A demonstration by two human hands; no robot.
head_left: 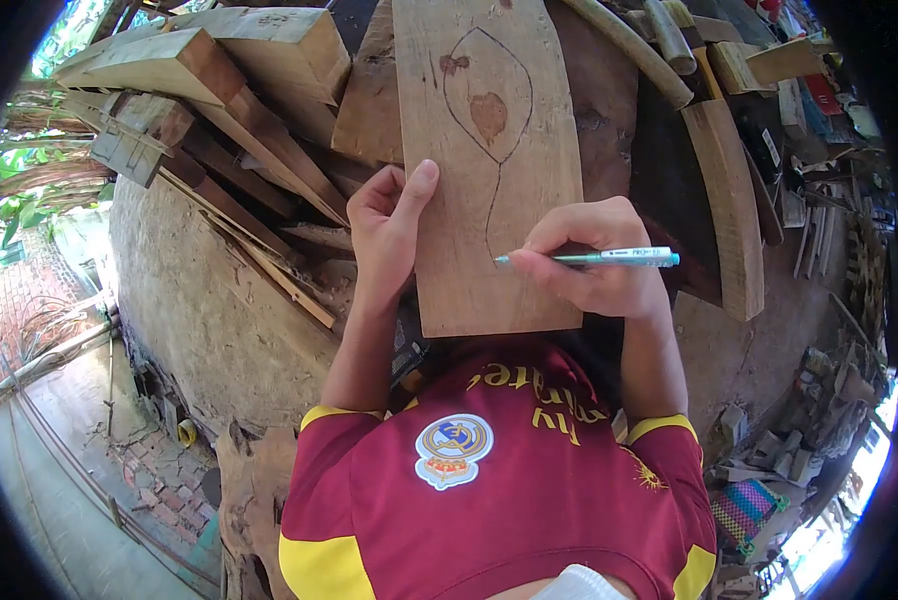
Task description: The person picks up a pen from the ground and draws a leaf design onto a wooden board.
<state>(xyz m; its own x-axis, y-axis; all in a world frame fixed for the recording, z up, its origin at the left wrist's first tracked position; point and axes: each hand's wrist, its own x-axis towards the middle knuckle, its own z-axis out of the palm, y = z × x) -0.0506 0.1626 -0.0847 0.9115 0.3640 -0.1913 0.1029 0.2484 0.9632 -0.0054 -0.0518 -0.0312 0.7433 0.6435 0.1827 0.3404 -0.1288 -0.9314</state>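
A pale wooden board (539,190) lies lengthwise in front of me, bearing a drawn pointed leaf outline with a curved line running down from it. Inside the outline is a brown patch. My left hand (391,225) grips the board's left edge, thumb on top and fingers curled at the side. Pinched in my right hand (604,255) is a light blue pen (629,257), its tip on the board at the lower end of the curved line.
Thick timber pieces (269,60) are stacked at the upper left. A curved plank (726,210) stands at the right, below a rounded pole (634,50). Wood scraps and a woven checkered item (747,512) lie at the far right. Brick paving (164,490) shows at the lower left.
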